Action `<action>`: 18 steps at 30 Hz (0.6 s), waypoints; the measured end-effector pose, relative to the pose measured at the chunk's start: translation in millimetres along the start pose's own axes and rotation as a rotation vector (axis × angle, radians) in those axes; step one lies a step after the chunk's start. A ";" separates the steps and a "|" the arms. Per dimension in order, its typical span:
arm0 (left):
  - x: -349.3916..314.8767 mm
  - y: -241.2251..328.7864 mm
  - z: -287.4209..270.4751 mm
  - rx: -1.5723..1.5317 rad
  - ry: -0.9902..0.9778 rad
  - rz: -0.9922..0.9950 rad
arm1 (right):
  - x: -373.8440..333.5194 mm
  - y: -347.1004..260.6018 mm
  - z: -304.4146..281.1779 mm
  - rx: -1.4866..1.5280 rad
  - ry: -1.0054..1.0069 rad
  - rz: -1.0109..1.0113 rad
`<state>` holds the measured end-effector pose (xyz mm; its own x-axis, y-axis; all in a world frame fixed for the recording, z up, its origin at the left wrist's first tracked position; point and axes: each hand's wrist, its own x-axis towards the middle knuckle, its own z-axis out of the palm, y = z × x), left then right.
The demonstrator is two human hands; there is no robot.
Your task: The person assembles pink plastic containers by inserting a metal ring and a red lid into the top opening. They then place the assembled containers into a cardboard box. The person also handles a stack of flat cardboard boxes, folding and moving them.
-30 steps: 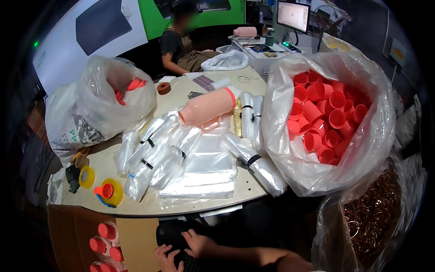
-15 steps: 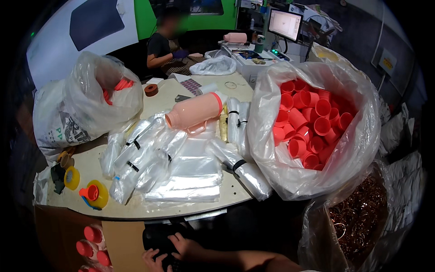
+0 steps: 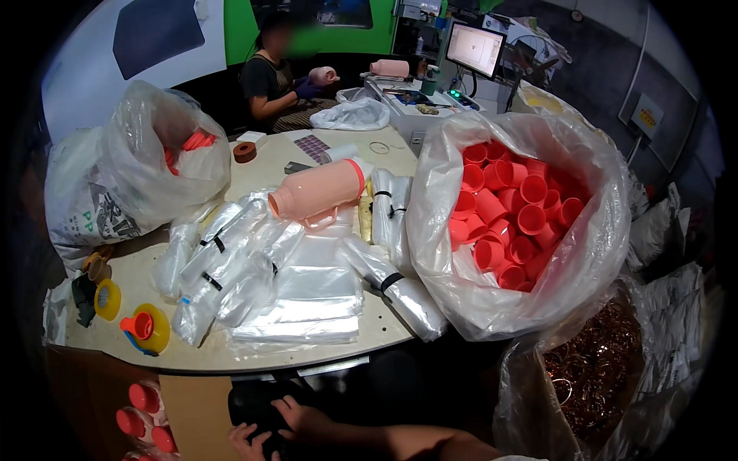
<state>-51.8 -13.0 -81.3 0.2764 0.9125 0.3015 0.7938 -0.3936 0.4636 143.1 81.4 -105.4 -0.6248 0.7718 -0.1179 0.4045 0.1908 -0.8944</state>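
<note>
Below the table's near edge, my right hand (image 3: 301, 421) reaches in from the right, its fingers apart against a dark black object (image 3: 250, 401) whose kind I cannot make out. My left hand (image 3: 250, 442) is just left of it at the lower edge, fingers spread and only partly in view. Neither hand visibly holds anything. A cardboard flap (image 3: 198, 411) stands beside them, and left of it several pink-capped bottles (image 3: 144, 397) sit in a carton. On the table a pink thermos-like jug (image 3: 319, 192) lies on its side, above flat clear plastic bags (image 3: 307, 296).
A big plastic sack of red cups (image 3: 530, 207) fills the right side, above a bag of coppery rings (image 3: 592, 369). Another sack (image 3: 146, 169) stands at left. Tape rolls (image 3: 157, 330) lie near the left edge. A co-worker (image 3: 273, 84) sits at the back, holding a pink vessel.
The whole view has shifted slightly left. The co-worker now holds the pink vessel up higher, its open end showing. My hands stay in about the same pose.
</note>
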 end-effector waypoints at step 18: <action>1.1 -0.9 -1.4 0.018 0.029 0.009 | 5.2 -25.0 -33.3 0.017 0.104 0.067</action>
<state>-53.0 -11.8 -80.2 0.2678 0.9052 0.3300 0.8010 -0.3995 0.4458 152.0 100.8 -69.3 -0.5236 0.8416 -0.1327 0.4310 0.1272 -0.8933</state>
